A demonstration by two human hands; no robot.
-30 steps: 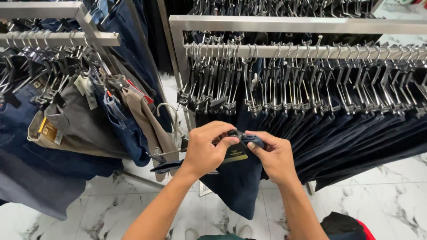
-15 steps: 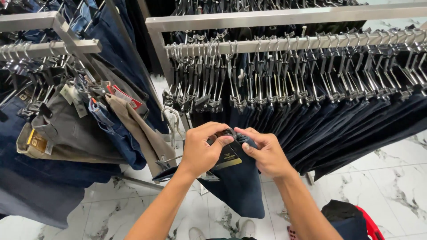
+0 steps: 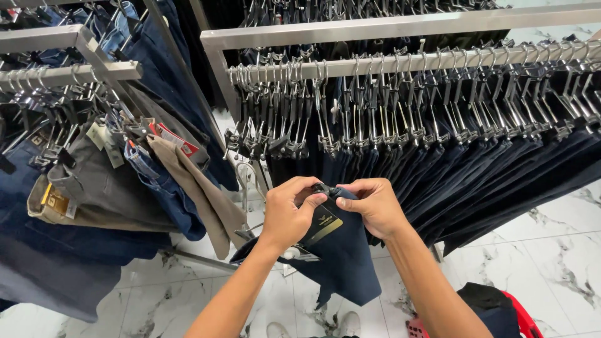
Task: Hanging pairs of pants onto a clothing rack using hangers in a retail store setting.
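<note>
A pair of dark navy trousers (image 3: 341, 263) hangs down from both hands in front of the long clothes rail, its waistband gathered up between the fingers and its legs dangling toward the marble floor (image 3: 551, 250). A black tag with a gold stripe (image 3: 323, 226) lies on the fabric just below the waistband, between the two hands. The left hand (image 3: 289, 213) is closed on the left end of the waistband, thumb on top and fingers curled underneath, and a metal clip hanger (image 3: 299, 253) shows just beneath its wrist. The right hand (image 3: 370, 205) pinches the waistband's right end, thumb and forefinger pressed together, the other fingers folded in. The two thumbs nearly meet at a small dark clip at the top of the garment.

Behind the hands, a steel rail (image 3: 400, 61) carries a packed row of clip hangers with dark trousers (image 3: 488, 169). To the left, a second rack (image 3: 69, 75) holds blue jeans (image 3: 159, 188), grey trousers (image 3: 100, 188) and a tan pair (image 3: 200, 194). At the lower right edge of the view sits a red basket (image 3: 516, 316) with dark cloth in it.
</note>
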